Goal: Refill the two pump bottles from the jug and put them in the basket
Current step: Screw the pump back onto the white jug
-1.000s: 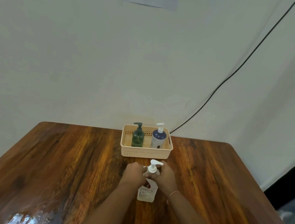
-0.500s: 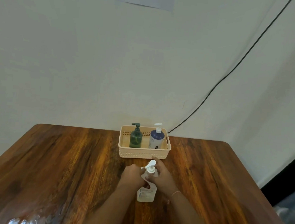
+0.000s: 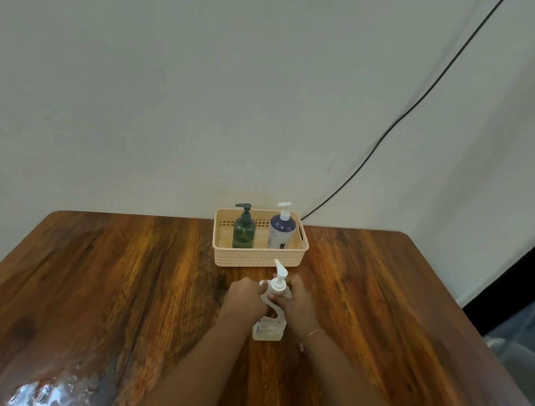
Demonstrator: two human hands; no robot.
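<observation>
One basket [image 3: 255, 261] on glossy wooden table [image 3: 118, 287] — pale wall [image 3: 172, 99].

pump nozzle [image 3: 279, 269] has swung toward the basket [image 3: 249, 260]

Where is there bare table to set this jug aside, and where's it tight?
The table is bare left of the left hand and right of the right hand. Crowded: the narrow strip between the jug and the basket.

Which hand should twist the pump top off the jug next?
Right, probably. The right hand curls round the neck of the jug just under the pump top, while the left hand grips its body, steadying it on the table.
</observation>
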